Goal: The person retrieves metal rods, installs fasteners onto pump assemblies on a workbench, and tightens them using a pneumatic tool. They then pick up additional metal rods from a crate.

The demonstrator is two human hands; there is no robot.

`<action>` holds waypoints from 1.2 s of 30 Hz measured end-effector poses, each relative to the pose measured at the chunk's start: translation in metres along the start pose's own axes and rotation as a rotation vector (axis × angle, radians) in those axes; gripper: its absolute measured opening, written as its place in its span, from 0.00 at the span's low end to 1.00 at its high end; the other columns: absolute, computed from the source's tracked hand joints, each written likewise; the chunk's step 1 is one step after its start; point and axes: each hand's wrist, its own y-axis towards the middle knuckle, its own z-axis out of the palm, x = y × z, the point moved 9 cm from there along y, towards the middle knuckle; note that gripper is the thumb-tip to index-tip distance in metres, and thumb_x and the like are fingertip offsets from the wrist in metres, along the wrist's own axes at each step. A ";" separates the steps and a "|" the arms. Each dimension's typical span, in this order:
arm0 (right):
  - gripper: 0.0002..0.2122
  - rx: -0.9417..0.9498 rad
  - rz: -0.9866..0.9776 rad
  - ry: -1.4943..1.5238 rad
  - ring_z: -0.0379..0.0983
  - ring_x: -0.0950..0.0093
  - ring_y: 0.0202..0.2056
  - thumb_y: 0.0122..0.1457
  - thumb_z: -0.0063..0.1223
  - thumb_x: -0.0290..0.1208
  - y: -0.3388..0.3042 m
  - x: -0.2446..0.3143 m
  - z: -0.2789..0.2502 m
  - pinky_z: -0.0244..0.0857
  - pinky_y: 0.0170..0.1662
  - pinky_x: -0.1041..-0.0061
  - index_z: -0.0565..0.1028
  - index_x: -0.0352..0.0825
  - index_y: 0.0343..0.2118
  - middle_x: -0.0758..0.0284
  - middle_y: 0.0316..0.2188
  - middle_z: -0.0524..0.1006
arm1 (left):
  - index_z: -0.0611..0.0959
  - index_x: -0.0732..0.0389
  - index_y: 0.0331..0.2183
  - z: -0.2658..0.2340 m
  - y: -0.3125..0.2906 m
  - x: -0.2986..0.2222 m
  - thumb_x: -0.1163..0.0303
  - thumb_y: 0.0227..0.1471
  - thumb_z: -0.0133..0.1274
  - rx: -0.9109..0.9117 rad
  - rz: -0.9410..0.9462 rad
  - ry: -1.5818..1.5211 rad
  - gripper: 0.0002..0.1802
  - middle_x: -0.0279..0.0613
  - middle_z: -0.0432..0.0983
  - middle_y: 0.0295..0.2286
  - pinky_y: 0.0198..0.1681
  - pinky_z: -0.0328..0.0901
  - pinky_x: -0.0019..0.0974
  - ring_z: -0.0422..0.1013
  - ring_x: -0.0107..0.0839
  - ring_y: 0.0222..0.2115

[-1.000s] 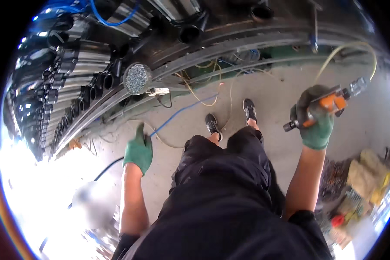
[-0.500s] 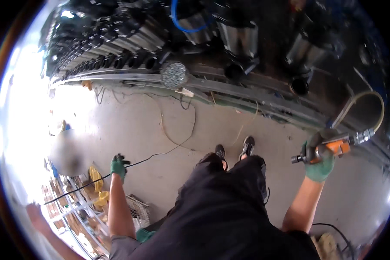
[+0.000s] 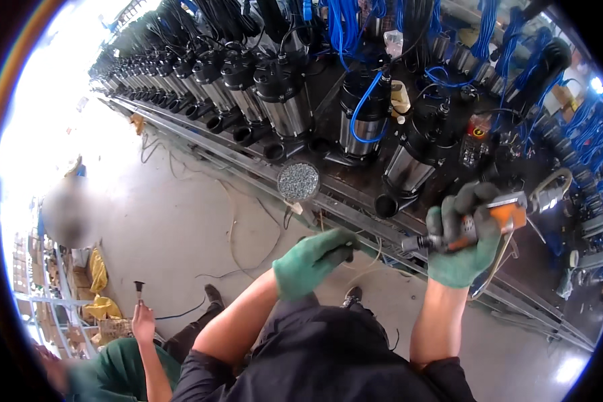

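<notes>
My right hand [image 3: 465,234], in a green and grey glove, is wrapped round an orange air driver [image 3: 506,216]. Its dark socket end [image 3: 414,243] points left, over the bench's front edge, and a hose runs from its back end. Left of it, my gloved left hand [image 3: 315,261] has thumb and fingers pinched together in front of the bench edge; whatever is between the fingertips is too small to make out. Beyond that hand a round tin [image 3: 298,181] full of small metal pieces sits at the edge. The nearest steel-bodied pump [image 3: 409,167] stands on the bench above the driver.
More pumps [image 3: 281,100] with black tops line the dark bench, with bundled blue cables [image 3: 342,27] behind them. At lower left a co-worker in a green shirt [image 3: 120,368] raises a hand [image 3: 143,323] holding a slim dark-tipped tool. Hoses [image 3: 231,228] lie on the floor.
My left hand has come from far out at the left to the middle, its fingers now pinched. The air driver is now closer to the pumps. The view has swung up over the bench.
</notes>
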 end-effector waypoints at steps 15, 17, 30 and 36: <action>0.16 0.050 -0.010 -0.195 0.70 0.75 0.19 0.58 0.50 0.24 0.126 -0.127 0.097 0.71 0.28 0.66 0.74 0.36 0.51 0.59 0.32 0.77 | 0.75 0.63 0.54 -0.137 0.135 -0.006 0.69 0.67 0.48 0.334 0.230 -0.057 0.16 0.45 0.76 0.31 0.38 0.68 0.38 0.72 0.34 0.31; 0.16 0.028 -0.029 -0.237 0.70 0.75 0.19 0.58 0.50 0.25 0.136 -0.136 0.100 0.71 0.28 0.66 0.74 0.36 0.50 0.59 0.32 0.77 | 0.75 0.63 0.53 -0.151 0.143 -0.002 0.69 0.66 0.49 0.332 0.245 -0.086 0.16 0.45 0.76 0.29 0.36 0.68 0.38 0.71 0.35 0.29; 0.14 0.083 0.103 -0.234 0.69 0.75 0.19 0.58 0.51 0.26 0.177 -0.175 0.095 0.69 0.26 0.67 0.74 0.36 0.47 0.59 0.33 0.77 | 0.76 0.65 0.52 -0.165 0.181 0.007 0.67 0.67 0.47 0.345 0.124 -0.084 0.17 0.45 0.77 0.32 0.39 0.69 0.39 0.73 0.35 0.33; 0.11 0.281 0.107 -0.530 0.74 0.74 0.24 0.56 0.53 0.24 0.213 -0.169 0.112 0.75 0.31 0.68 0.74 0.30 0.43 0.59 0.32 0.79 | 0.82 0.62 0.43 -0.178 0.226 -0.024 0.68 0.57 0.57 0.140 0.495 0.318 0.13 0.53 0.77 0.38 0.46 0.69 0.47 0.73 0.53 0.41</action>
